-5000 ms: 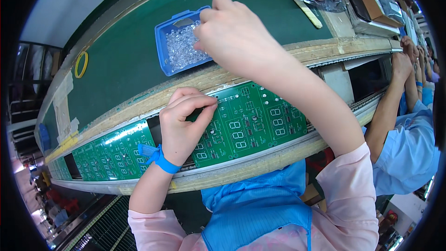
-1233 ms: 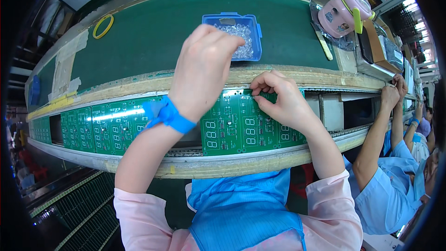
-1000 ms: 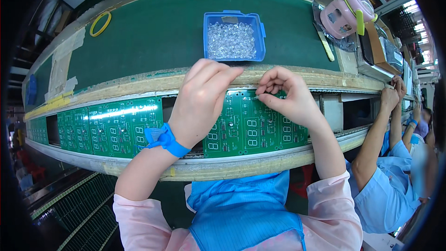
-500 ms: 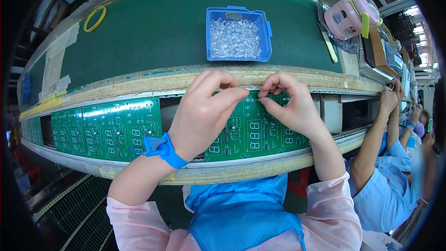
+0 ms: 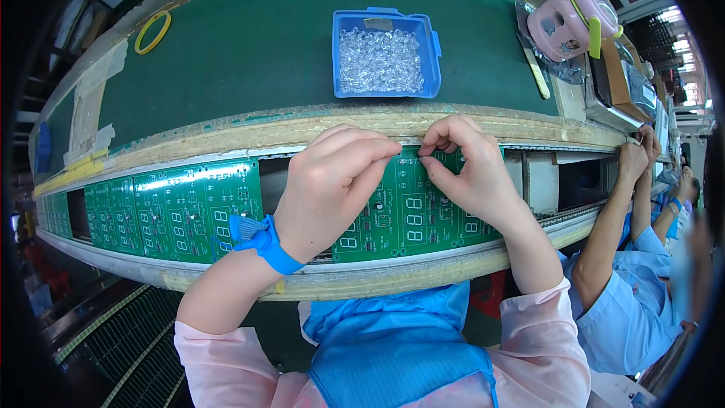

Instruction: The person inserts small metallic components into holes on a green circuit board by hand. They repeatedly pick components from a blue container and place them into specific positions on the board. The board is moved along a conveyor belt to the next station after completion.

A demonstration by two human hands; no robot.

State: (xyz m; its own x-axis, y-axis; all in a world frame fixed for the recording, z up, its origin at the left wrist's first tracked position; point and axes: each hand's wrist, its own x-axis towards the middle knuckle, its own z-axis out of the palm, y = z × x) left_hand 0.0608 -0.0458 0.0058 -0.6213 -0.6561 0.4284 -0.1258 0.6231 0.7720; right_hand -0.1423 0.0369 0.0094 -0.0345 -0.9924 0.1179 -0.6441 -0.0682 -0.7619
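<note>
Both my hands hover over a green circuit board (image 5: 381, 238) with white digit outlines, lying in the track before me. My left hand (image 5: 332, 181), with a blue strap on its wrist, has thumb and fingertips pinched together at the board's far edge. Whatever sits in that pinch is too small to make out. Just right of it, my right hand (image 5: 472, 174) curls with thumb and forefinger close together over the same edge; anything between them cannot be made out. Beyond my hands, a blue bin (image 5: 387, 94) holds many small clear plastic pieces (image 5: 380, 59).
More green boards (image 5: 177, 211) lie along the track to the left. On the green bench lie a yellow ring (image 5: 153, 32) and a flat yellowish tool (image 5: 539, 78). A pink container (image 5: 563, 26) stands far right. A co-worker's hands (image 5: 640, 149) work along the track at right.
My left hand's fingers have drawn closer together and flattened slightly. My right hand has barely moved, staying over the board's far edge.
</note>
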